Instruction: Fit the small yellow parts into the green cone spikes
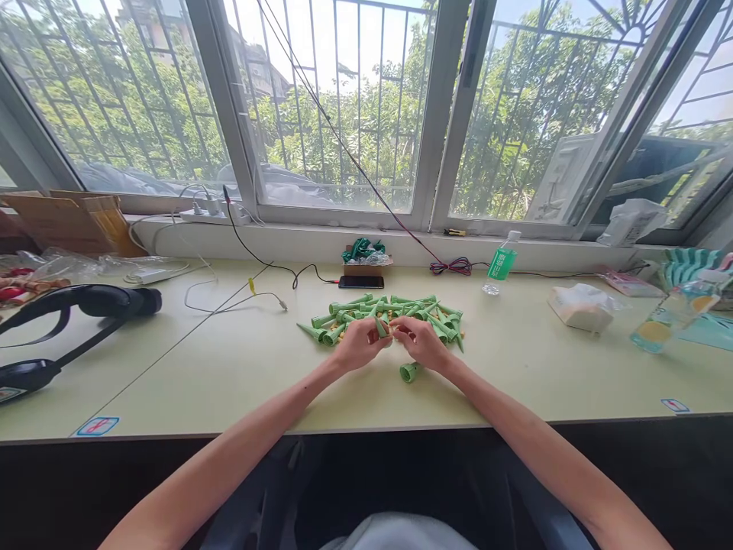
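My left hand (362,344) is closed round a green plastic cone (381,328), which points up and tilts between thumb and fingers. Close beside it, my right hand (424,344) has its fingertips pinched together near the cone's side; whatever they hold is too small to make out. Behind both hands spreads a pile of similar green cones (350,307), with small yellowish bits among them. One more green cone (408,373) lies apart, just below my right hand, its wide end facing me.
A phone (360,283) on a cable lies behind the pile, by a small box (366,269) with green wrapping. Rightward stand a water bottle (501,263) and a tissue pack (581,307). At left are a black headset (117,301), cables and a cardboard box (54,221).
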`<state>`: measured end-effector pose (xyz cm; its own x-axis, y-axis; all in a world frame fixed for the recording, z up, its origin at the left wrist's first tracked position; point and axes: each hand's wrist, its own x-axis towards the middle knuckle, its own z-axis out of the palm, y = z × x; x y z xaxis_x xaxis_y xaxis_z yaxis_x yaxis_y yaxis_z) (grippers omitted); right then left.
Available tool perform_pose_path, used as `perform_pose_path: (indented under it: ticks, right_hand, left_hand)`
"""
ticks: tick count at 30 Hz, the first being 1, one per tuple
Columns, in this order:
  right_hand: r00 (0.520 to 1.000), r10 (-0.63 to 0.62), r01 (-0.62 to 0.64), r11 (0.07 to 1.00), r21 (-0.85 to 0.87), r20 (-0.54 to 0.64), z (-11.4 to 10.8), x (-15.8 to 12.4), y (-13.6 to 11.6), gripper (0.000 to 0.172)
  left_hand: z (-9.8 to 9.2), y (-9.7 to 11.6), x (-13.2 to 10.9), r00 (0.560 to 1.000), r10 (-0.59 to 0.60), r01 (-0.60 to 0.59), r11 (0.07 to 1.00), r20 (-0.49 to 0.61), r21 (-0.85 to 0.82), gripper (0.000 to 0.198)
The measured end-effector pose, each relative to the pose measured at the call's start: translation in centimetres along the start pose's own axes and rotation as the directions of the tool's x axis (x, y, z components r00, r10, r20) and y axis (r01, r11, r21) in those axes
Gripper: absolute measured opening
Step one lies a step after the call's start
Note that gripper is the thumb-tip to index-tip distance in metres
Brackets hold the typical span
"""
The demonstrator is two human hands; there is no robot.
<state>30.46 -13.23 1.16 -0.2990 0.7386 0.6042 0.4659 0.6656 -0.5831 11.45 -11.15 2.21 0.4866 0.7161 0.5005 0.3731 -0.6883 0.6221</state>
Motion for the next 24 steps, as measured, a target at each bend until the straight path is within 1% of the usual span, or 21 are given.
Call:
perform_pose_path:
  ticks: [10,18,24]
  right_hand:
    - [1.000,-0.013,0.014,0.999,-0.042,0.002,0.04,0.13,-0.16,0.017]
    - [0.999,-0.010,0.012,0.999,-0.050,0.046,0.05,0.12,0.01,0.024]
    - [0.997,-0.034,0.044,0.990,-0.136,0.073,0.14,0.04,0.46,0.031]
  left_hand:
    - [-0.02,0.60,-0.18,0.999,0.033,-0.033,0.998,0.010,0.056,0.007]
    - [0.02,0.17,-0.23,0.997,0.071,-0.073,0.995,0.024,0.062,0.008]
    - [0.10,0.15,-0.26,0.997,0.079,-0.080,0.995,0.023,0.063,0.010]
